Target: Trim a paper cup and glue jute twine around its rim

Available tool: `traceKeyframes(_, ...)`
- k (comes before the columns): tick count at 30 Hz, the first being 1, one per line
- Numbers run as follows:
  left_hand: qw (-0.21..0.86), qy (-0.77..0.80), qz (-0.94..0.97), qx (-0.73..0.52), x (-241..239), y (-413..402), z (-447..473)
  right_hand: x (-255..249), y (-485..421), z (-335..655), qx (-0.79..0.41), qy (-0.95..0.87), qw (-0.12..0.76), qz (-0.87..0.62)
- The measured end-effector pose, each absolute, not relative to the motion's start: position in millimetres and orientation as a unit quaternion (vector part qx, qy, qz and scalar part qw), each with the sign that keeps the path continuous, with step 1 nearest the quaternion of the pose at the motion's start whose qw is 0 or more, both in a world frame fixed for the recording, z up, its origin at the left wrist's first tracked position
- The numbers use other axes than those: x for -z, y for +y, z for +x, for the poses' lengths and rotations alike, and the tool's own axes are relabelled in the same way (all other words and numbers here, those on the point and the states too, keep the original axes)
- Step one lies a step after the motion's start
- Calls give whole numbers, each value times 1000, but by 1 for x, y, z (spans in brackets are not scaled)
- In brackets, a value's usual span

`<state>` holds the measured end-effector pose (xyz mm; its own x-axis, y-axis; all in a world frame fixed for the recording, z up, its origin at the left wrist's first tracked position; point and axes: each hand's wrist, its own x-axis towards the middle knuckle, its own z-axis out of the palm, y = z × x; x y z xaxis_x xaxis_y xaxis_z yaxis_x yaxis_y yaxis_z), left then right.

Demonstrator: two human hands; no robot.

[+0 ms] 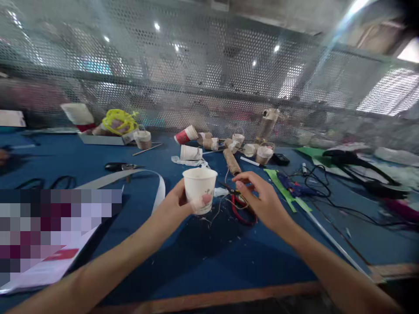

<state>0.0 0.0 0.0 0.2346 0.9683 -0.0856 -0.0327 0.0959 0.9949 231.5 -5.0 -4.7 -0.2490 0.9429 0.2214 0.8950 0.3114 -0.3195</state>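
Observation:
A white paper cup [200,187] with a small printed plant motif is upright above the table, its open rim upward. My left hand [176,203] is closed around the cup's left side and lower front. To the right of the cup is my right hand [262,196], its thumb and index fingertips brought close together. Whatever they pinch, if anything, is too small to make out. Red-handled scissors [244,213] lie just below that hand, their handles partly hidden by it. Thin brown twine [218,211] trails on the table between the cup and the scissors.
Behind are a stack of paper cups [191,152], a twine-wrapped roll [231,161] and several wrapped cups. A glue gun [299,187] with its cord and green strips [279,189] lie right. On the left are a white ribbon [114,176], pliers [121,166] and a tray [104,139] with yellow cord.

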Motion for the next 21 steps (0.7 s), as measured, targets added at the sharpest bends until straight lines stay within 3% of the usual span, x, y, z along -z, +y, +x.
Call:
traceKeyframes(8,603,438,495,-447,15,-5,-10,13,11,248,-63,-828,78,-552)
traceKeyframes(12,625,424,540,-372,19,-5,-14,14,10,248,-62,-837,76,-538)
traceKeyframes(18,742,281,565,-226,20,-19,-5,9,5,258,-93,-862,91,-490)
traceKeyframes(21,737,301,564,-220,21,-19,-2,10,8,263,-76,-859,123,-490)
